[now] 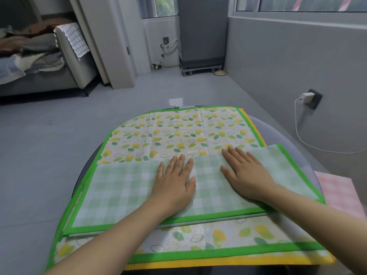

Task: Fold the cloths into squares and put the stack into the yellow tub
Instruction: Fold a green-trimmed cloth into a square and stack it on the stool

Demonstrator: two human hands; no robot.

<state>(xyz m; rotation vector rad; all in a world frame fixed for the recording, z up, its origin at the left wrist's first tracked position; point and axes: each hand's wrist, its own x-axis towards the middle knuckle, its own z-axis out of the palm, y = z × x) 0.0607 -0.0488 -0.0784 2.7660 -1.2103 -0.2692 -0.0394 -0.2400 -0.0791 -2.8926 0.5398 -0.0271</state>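
**Press the fold flat**

Both hands lie flat, fingers spread, on the folded checked flap of the green cloth (127,191): left hand (174,183), right hand (246,175). Smooth outward w/ even pressure, edges aligned. Pink cloth (337,189) right of fingers. Yellow tub not in view.

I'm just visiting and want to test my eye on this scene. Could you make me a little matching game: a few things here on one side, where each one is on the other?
Things:
1. left hand
2. green-bordered cloth
3. pink checked cloth
4. white charger

Places:
A. plugged into the wall socket on the right
B. pressed flat on the folded-over checked flap
C. spread out, near edge folded over onto itself
D. beside the work surface at the right edge

Pairs: 1-B, 2-C, 3-D, 4-A
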